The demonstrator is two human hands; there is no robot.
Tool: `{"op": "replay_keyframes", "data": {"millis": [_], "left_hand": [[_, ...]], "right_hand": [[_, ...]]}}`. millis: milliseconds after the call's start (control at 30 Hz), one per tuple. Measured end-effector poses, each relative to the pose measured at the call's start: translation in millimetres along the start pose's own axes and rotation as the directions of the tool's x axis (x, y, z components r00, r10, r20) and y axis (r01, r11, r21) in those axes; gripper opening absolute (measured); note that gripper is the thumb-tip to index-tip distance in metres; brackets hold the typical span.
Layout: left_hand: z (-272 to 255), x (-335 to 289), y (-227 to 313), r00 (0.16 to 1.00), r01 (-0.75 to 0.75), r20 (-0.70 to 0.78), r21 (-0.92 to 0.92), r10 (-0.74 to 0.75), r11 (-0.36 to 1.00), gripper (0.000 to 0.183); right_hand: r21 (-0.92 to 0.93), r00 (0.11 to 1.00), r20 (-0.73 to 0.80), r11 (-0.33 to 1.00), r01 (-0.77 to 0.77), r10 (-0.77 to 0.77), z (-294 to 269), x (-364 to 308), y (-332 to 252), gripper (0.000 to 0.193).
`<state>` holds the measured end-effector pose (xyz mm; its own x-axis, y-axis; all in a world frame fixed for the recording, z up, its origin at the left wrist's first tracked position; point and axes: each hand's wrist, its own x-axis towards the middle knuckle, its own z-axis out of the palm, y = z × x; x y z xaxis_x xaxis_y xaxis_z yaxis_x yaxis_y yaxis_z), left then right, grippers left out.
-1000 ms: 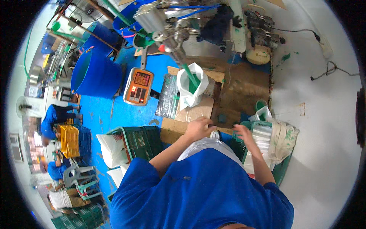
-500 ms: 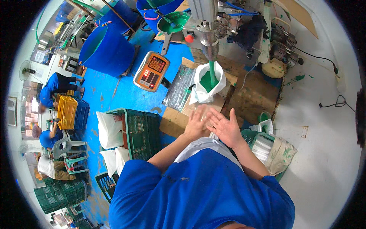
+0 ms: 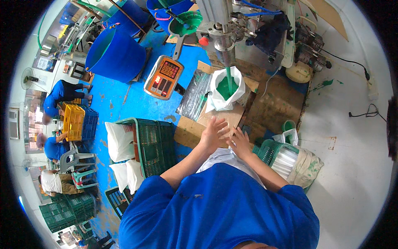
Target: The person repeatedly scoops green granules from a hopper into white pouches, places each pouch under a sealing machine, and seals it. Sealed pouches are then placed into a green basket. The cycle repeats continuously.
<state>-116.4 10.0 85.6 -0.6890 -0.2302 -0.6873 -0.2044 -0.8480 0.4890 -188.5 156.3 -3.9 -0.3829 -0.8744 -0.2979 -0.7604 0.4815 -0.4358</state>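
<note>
My left hand (image 3: pixel 213 133) is spread flat with fingers apart over a brown cardboard sheet (image 3: pixel 195 128). Right beside it my right hand (image 3: pixel 239 141) hovers with loose fingers, just above a white bag (image 3: pixel 219 157) at my lap. Neither hand holds anything. Farther ahead an open white bag (image 3: pixel 226 89) takes a green stream from a metal filling machine (image 3: pixel 224 29).
A green crate (image 3: pixel 151 145) and white sacks (image 3: pixel 118 141) stand to my left on the blue floor. An orange scale display (image 3: pixel 163 77), a blue drum (image 3: pixel 116 52), and a green basket of white packets (image 3: pixel 282 157) are nearby. Other people work at far left.
Both hands moved from the basket side to the middle and came together over the cardboard. The view shifted, bringing the filling bag closer to centre.
</note>
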Motion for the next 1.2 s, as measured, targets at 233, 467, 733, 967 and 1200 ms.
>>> {"op": "replay_keyframes", "data": {"millis": [233, 467, 733, 967, 1200], "left_hand": [[31, -6, -18, 0.598, -0.721, 0.712, 0.678, 0.368, -0.141, 0.055], [-30, 14, -21, 0.662, -0.377, 0.543, 0.837, 0.516, -0.397, 0.069], [5, 21, -10, 0.939, -0.015, 0.34, -0.105, 0.05, 0.994, 0.063], [-71, -26, -21, 0.978, -0.203, 0.099, 0.644, 0.183, 0.738, 0.054], [-230, -73, 17, 0.991, -0.06, 0.036, 0.981, -0.131, -0.184, 0.026]], "right_hand": [[0.846, 0.92, 0.377, -0.365, -0.387, -0.102, -32, -1, -19, 0.077], [0.708, 0.99, -0.042, -0.704, -0.065, -0.134, -138, -7, -32, 0.083], [0.106, 0.622, -0.591, 0.714, 0.692, -0.514, -78, 5, -51, 0.065], [0.444, 0.985, -0.148, 0.884, 0.144, -0.086, -4, -1, 31, 0.036], [0.692, 0.901, -0.05, 0.666, -0.279, 0.43, -83, 100, 158, 0.02]]}}
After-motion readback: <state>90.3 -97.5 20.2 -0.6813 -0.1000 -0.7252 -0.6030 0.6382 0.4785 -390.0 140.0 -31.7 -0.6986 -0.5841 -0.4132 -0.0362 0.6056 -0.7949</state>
